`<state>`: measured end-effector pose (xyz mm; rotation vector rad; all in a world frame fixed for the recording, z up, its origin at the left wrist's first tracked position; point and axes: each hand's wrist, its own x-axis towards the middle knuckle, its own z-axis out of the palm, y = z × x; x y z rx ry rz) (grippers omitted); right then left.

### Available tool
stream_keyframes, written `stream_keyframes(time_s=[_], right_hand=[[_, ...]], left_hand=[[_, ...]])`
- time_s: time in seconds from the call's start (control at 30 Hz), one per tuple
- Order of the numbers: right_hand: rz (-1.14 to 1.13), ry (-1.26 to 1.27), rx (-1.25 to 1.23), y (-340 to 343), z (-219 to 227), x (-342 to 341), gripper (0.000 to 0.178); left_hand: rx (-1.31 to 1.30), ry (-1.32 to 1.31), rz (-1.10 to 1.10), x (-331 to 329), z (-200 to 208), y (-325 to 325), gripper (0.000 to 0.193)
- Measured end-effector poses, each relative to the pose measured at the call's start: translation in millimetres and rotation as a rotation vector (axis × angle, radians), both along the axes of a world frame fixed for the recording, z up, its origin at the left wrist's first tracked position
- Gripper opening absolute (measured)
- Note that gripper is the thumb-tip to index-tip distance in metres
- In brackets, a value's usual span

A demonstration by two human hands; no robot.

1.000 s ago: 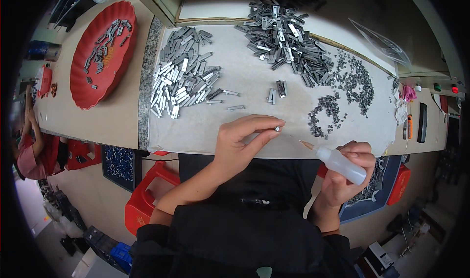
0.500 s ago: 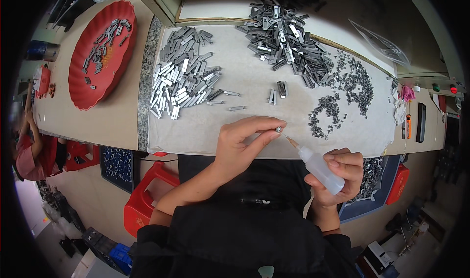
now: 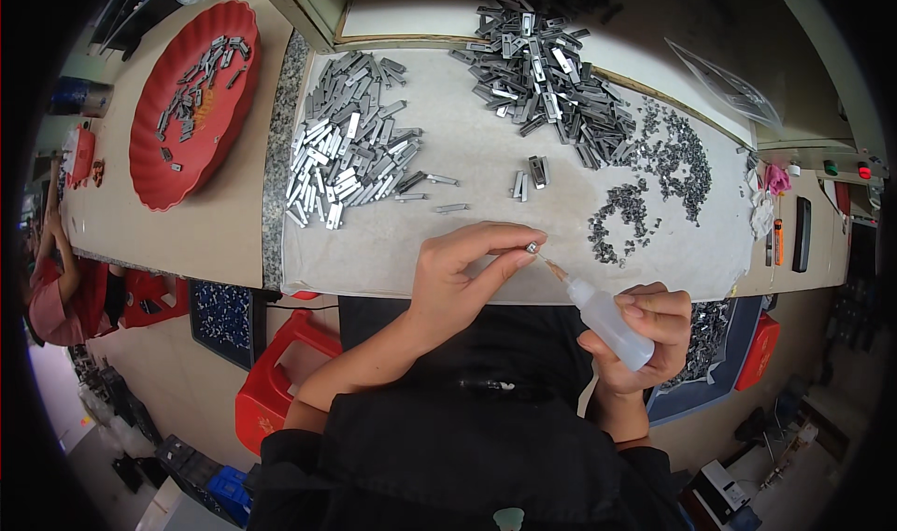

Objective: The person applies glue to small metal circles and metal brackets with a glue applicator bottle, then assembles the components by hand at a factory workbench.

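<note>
Between thumb and fingertips, my left hand [image 3: 472, 274] pinches a small metal part [image 3: 533, 248], most of it hidden by the fingers. My right hand [image 3: 649, 335] is wrapped round a translucent squeeze bottle [image 3: 612, 323], tilted up to the left. Its thin needle tip [image 3: 551, 265] reaches the small part, touching or nearly so. Beyond my hands a dark metal clip piece [image 3: 538, 170] and a pair of narrow silver pieces [image 3: 520, 185] lie on the white sheet [image 3: 448, 260]. To their right are scattered tiny metal bits [image 3: 621, 218].
Heaps of metal pieces lie at left [image 3: 350, 148] and far middle [image 3: 551, 82]. A red scalloped tray [image 3: 149, 171] holds more pieces. A red stool [image 3: 252, 409] and a blue bin [image 3: 668, 405] stand below the table edge. Another person's arm [image 3: 70, 274] shows far left.
The bottle and my right hand have shifted very slightly to the left. My left hand stays in place with the small metal part.
</note>
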<state>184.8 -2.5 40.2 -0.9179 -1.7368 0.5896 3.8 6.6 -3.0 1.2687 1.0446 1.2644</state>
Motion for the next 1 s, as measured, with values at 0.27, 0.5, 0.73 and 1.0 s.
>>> stream_keyframes(time_s=[0.27,0.5,0.73,1.0], right_hand=[[-0.007,-0.008,-0.005,0,-2,0,0.046],[-0.082,0.177,-0.059,-1,-1,4,0.045],[-0.208,0.478,-0.208,17,3,45,0.032],[-0.318,0.303,-0.564,42,-13,81,0.023]], left_hand=[[-0.012,-0.05,0.063,3,-2,0,0.016],[-0.002,-0.017,-0.031,3,-2,1,0.018],[-0.067,-0.08,-0.007,0,1,-3,0.017],[-0.062,-0.088,0.001,7,2,-2,0.017]])
